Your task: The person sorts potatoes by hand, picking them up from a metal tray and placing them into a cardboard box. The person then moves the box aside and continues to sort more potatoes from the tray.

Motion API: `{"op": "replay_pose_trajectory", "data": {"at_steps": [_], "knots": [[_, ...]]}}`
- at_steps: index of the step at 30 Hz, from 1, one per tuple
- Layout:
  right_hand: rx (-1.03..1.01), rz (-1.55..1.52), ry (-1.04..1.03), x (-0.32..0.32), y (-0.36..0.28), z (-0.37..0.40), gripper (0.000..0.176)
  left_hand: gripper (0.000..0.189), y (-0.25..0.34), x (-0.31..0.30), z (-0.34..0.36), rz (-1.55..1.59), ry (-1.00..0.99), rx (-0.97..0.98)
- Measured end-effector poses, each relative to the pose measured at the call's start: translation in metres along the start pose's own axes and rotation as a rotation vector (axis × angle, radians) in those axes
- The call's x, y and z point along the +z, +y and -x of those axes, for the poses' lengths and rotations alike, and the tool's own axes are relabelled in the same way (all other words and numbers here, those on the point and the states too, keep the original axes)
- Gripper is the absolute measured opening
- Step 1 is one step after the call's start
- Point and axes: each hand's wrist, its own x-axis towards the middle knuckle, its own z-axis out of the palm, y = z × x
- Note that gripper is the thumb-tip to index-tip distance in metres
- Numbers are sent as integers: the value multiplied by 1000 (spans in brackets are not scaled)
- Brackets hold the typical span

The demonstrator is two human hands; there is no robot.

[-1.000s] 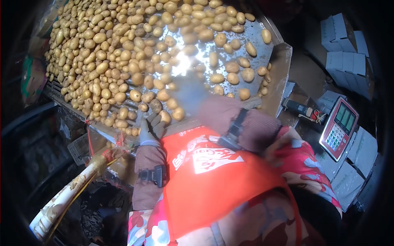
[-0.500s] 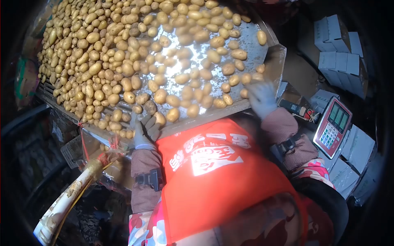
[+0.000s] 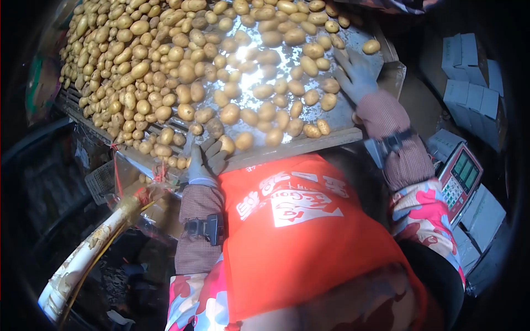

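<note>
Many yellow potatoes [image 3: 141,71] lie on a metal sorting table [image 3: 359,33], heaped thick on the left and spread thinner on the right. My right hand [image 3: 356,77], in a pale glove, reaches over the table's right part with fingers stretched out, beside some loose potatoes [image 3: 330,85]. At the near edge, my left hand [image 3: 205,161] wears a glove with a dark, dirty front. Its fingers are apart, close to a brownish potato [image 3: 215,128] and a few others at the rim.
A wooden edge board [image 3: 298,149] runs along the table's near side. On the right stand a red-framed digital scale [image 3: 461,176] and stacked white boxes [image 3: 472,105]. A taped white pole [image 3: 83,259] slants up at the lower left, near a plastic basket [image 3: 102,179].
My right hand has moved up and inward from the table's near right corner, among the loose potatoes. The left hand stays by the near edge. The whole view has shifted slightly.
</note>
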Motion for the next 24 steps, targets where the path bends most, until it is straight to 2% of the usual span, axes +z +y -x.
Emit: {"op": "replay_pose_trajectory", "data": {"at_steps": [2, 4, 7, 9, 11, 12, 14, 15, 16, 17, 20, 23, 24], "knots": [[-80, -64, 90, -11, 18, 33, 53, 65, -5, -3, -4, 46, -42, 35], [119, -115, 18, -5, 52, 56, 50, 65, -8, -7, -6, 57, -62, 43], [219, 388, 67, -36, 27, 66, 43, 64, -6, -6, -4, 56, -50, 43], [45, 77, 218, -39, -20, 34, 39, 64, -5, -3, -2, 41, -43, 53], [-103, -143, 159, -17, -82, 4, 37, 64, -3, -2, 1, 46, -43, 29], [-191, -181, -24, -14, -119, -8, 39, 65, 0, -1, 1, 52, -42, 21], [-384, -282, -113, -16, -150, -4, 44, 65, -1, -2, 1, 48, -43, 34], [-486, -348, -16, -5, -151, 6, 46, 65, -2, -4, 1, 45, -46, 37], [-589, -410, 81, 3, -149, 13, 48, 65, -1, -8, 3, 48, -59, 22], [-542, -318, 26, -1, -132, 14, 53, 64, -2, -11, 3, 61, -78, 12], [-385, -100, 72, -32, -87, 11, 47, 65, -2, -6, 5, 76, -75, 8], [-189, 2, 129, -29, -30, -27, 43, 66, 8, 4, 12, 65, -55, 3], [-241, 3, 189, -33, -25, -55, 40, 66, 11, 5, 14, 59, -42, 0]]}}
